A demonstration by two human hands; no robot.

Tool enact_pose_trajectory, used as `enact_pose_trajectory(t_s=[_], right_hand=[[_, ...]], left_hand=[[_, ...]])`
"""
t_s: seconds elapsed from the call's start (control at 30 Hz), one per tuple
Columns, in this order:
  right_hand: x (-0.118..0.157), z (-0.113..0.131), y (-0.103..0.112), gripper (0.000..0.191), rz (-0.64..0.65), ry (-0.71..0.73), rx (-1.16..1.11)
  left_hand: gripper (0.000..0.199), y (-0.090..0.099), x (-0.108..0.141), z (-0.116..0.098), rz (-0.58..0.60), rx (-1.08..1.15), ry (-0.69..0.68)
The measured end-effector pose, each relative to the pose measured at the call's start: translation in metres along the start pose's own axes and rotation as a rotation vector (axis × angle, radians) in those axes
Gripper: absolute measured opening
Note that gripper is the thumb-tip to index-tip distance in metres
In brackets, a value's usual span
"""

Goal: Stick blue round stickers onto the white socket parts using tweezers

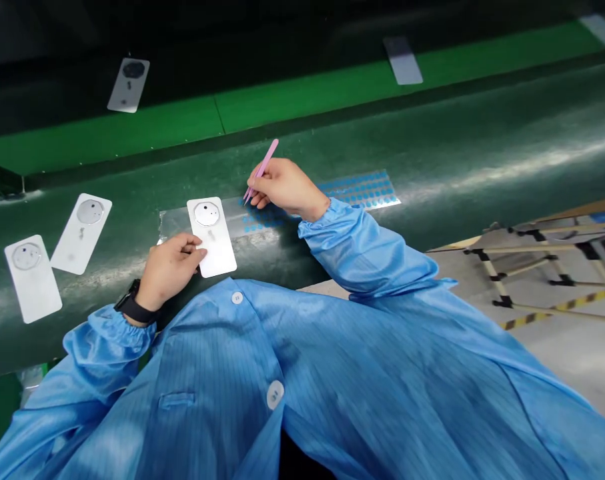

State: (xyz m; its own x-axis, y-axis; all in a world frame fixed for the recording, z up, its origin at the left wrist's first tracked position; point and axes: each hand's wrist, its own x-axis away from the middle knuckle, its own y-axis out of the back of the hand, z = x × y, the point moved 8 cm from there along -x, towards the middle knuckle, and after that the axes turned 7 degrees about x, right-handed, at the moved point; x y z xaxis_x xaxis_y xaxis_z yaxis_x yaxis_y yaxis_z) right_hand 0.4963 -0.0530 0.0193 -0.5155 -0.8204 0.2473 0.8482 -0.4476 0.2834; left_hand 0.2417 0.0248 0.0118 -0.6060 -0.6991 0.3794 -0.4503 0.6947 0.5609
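Observation:
My right hand (287, 190) is shut on a pair of pink tweezers (261, 170), their tips down at a sheet of small blue round stickers (362, 190). The sheet runs under that hand and lies on a silvery film (175, 223). My left hand (169, 270) rests on the left edge of a white rectangular panel (215, 243), which has a round window near its top end. Fingers of that hand press the panel against the belt. A black watch (135, 307) sits on my left wrist.
Two similar white panels (33, 279) lie on the dark green belt (432, 177) to the left. More panels ride a farther, bright green belt (302, 97). A metal frame with yellow-black tape (542, 267) stands on the grey floor at right.

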Motion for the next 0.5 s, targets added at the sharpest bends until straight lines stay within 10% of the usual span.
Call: enact_pose_trajectory(t_s=[0.2, 0.5], right_hand=[[-0.019, -0.003, 0.0, 0.032, -0.008, -0.038, -0.001], [-0.017, -0.009, -0.001, 0.03, 0.032, -0.103, 0.041]], left_hand=[[0.038, 0.012, -0.012, -0.027, 0.017, -0.456, -0.202], [0.041, -0.009, -0.037, -0.032, 0.045, -0.469, -0.423]])
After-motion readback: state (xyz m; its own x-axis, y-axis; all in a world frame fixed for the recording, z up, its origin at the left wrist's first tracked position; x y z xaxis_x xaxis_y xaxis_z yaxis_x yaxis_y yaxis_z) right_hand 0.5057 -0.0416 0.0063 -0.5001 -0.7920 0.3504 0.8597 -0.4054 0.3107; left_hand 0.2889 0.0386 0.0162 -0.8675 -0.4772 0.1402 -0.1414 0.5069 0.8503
